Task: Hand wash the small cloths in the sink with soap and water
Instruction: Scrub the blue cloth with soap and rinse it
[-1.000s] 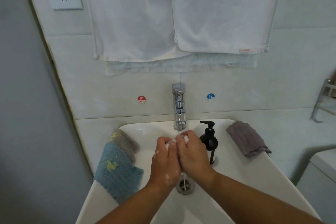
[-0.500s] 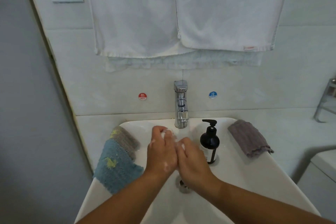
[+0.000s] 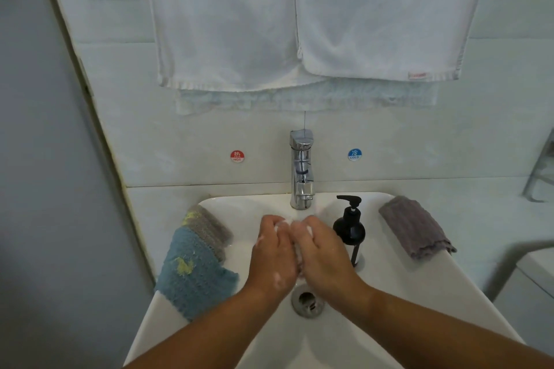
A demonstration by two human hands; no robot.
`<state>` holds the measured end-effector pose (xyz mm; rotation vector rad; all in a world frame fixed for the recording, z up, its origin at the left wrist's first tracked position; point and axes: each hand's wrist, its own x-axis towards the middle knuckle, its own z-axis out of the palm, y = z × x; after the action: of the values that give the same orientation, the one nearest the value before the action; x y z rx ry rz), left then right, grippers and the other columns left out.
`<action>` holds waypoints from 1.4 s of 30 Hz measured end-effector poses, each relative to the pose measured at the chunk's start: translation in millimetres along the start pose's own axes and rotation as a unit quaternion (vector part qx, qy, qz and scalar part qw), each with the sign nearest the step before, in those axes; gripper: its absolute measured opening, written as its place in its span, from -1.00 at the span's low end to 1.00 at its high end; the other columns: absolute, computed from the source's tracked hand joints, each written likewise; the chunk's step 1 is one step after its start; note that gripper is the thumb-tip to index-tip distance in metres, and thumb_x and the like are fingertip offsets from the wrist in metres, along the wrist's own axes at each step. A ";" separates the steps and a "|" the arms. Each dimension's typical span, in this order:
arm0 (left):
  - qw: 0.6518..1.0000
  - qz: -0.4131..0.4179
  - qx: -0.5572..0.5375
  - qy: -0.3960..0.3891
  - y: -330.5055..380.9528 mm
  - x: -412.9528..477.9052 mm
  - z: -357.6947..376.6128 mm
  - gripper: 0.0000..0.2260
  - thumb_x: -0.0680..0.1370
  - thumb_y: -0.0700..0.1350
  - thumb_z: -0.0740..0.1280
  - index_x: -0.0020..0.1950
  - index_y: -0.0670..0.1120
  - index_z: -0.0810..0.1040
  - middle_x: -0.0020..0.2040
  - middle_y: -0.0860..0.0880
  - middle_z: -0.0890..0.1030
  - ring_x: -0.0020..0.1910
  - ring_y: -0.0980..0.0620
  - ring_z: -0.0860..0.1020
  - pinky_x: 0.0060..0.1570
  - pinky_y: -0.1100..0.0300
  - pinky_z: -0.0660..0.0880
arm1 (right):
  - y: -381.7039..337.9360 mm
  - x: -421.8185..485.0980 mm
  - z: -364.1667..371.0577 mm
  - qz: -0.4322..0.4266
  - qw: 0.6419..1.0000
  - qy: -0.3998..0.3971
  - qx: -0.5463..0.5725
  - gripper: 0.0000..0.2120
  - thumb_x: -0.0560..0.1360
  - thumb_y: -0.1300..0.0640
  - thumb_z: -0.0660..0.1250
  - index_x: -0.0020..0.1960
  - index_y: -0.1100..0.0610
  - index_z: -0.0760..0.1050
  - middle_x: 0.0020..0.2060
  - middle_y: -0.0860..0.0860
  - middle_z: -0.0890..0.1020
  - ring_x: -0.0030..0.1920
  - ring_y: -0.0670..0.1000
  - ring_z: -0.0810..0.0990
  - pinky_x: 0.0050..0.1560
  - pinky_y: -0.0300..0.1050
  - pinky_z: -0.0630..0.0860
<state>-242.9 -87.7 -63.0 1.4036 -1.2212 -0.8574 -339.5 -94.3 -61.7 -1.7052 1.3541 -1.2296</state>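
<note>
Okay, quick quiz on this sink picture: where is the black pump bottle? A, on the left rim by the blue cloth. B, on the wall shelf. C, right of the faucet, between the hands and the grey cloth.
C: the black pump bottle stands just right of the right hand, with the grey cloth farther right.

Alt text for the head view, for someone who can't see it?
Left hand and right hand grip a soapy white cloth above the sink drain. A blue cloth drapes the left rim; a black soap dispenser and grey cloth sit right.
</note>
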 end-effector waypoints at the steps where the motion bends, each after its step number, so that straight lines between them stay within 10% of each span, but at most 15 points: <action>1: 1.000 0.003 -0.005 -0.025 -0.1 -6.2 3.8 -0.83 0.72 0.05 0.06 0.09 0.07 0.41 -0.08 -0.08 0.63 -0.12 -0.04 0.64 -0.19 0.01 0.63 | 4.7 7.2 -1.0 0.016 0.999 0.027 -0.007 -0.69 0.68 -0.06 0.15 -0.12 0.09 0.48 -0.25 -0.02 0.59 -0.20 -0.04 0.58 -0.14 -0.08 0.55; 5: 0.998 0.044 0.003 -0.044 -3.1 -13.0 6.5 -0.88 0.71 0.05 0.13 0.08 0.09 0.43 -0.10 -0.02 0.62 -0.14 0.03 0.63 -0.20 0.06 0.64 | 19.3 7.6 -3.2 0.138 0.988 -0.034 0.055 -0.62 0.69 -0.10 0.12 -0.08 0.04 0.62 -0.20 0.03 0.70 -0.13 0.00 0.69 -0.03 0.06 0.64; 10: 1.000 -0.018 -0.011 0.010 -9.1 1.6 -5.8 -0.86 0.68 0.07 0.13 0.06 0.12 0.47 -0.07 -0.08 0.66 -0.11 -0.09 0.67 -0.18 -0.13 0.66 | 0.0 -6.0 -7.5 0.006 0.998 -0.058 -0.011 -0.66 0.67 -0.10 0.18 -0.18 0.01 0.54 -0.33 -0.06 0.62 -0.28 -0.14 0.60 -0.21 -0.20 0.52; 13: 0.999 -0.020 -0.022 -0.024 -4.4 -5.3 -0.5 -0.85 0.71 0.05 0.13 0.05 0.09 0.47 -0.07 -0.12 0.65 -0.21 -0.06 0.64 -0.37 0.08 0.57 | -0.8 8.3 -12.4 0.032 0.999 0.013 -0.014 -0.82 0.67 -0.01 0.22 -0.04 0.03 0.49 -0.22 -0.07 0.60 -0.22 -0.13 0.60 -0.24 -0.23 0.54; 17: 0.999 0.037 -0.002 0.012 9.3 -8.3 2.7 -0.90 0.70 0.01 0.15 0.06 0.10 0.46 -0.08 -0.02 0.61 -0.09 -0.01 0.62 -0.07 -0.01 0.64 | 5.8 2.2 -10.3 0.054 0.998 -0.003 -0.041 -0.67 0.69 0.03 0.15 -0.12 0.14 0.56 -0.28 0.05 0.64 -0.26 -0.02 0.63 -0.18 -0.01 0.62; 21: 0.999 0.006 0.015 0.038 11.4 -5.5 1.5 -0.86 0.71 0.02 0.09 0.08 0.07 0.43 -0.06 -0.02 0.61 -0.04 -0.02 0.61 0.04 -0.12 0.62 | -1.7 -15.9 -3.4 0.017 1.000 -0.007 -0.020 -0.76 0.70 -0.03 0.13 -0.07 0.05 0.44 -0.24 -0.02 0.59 -0.23 -0.08 0.56 -0.25 -0.23 0.50; 27: 1.000 0.008 0.000 -0.009 12.4 -23.4 10.4 -0.86 0.71 0.05 0.10 0.06 0.08 0.43 -0.06 -0.02 0.62 -0.05 0.01 0.63 -0.04 -0.01 0.65 | 2.9 -0.4 -8.2 0.111 0.994 0.009 0.020 -0.69 0.69 -0.06 0.14 -0.08 0.07 0.54 -0.16 0.04 0.66 -0.09 0.02 0.65 0.03 0.11 0.61; 33: 0.999 -0.024 -0.032 0.009 9.3 -16.4 4.7 -0.83 0.70 0.05 0.11 -0.02 0.12 0.44 -0.07 -0.08 0.64 -0.05 -0.09 0.64 -0.05 -0.18 0.63 | -12.3 -15.1 -8.7 -0.008 1.000 0.011 -0.004 -0.70 0.69 0.00 0.17 -0.17 0.07 0.47 -0.31 -0.03 0.58 -0.26 -0.08 0.56 -0.17 -0.04 0.54; 40: 0.998 0.062 0.003 0.020 14.8 -27.2 3.8 -0.88 0.71 0.03 0.13 0.14 0.07 0.43 -0.07 0.01 0.62 -0.09 0.09 0.62 -0.12 0.23 0.62 | -3.9 -21.9 -6.9 0.039 0.999 0.002 0.002 -0.74 0.70 -0.02 0.11 -0.05 0.04 0.47 -0.18 -0.01 0.62 -0.13 -0.05 0.62 -0.01 0.03 0.61; 42: 0.998 0.045 -0.025 0.035 9.7 -17.1 -0.3 -0.88 0.71 0.04 0.12 0.10 0.11 0.44 -0.04 -0.03 0.63 -0.05 0.01 0.64 -0.03 0.03 0.65 | -11.8 -30.8 -7.1 -0.015 0.999 -0.022 0.030 -0.77 0.69 -0.01 0.13 -0.06 0.01 0.47 -0.22 -0.06 0.61 -0.16 -0.10 0.62 -0.12 -0.13 0.62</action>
<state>-248.6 -70.5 -55.3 1.3182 -1.1922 -0.7658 -342.8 -61.1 -57.2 -1.7073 1.2585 -1.2307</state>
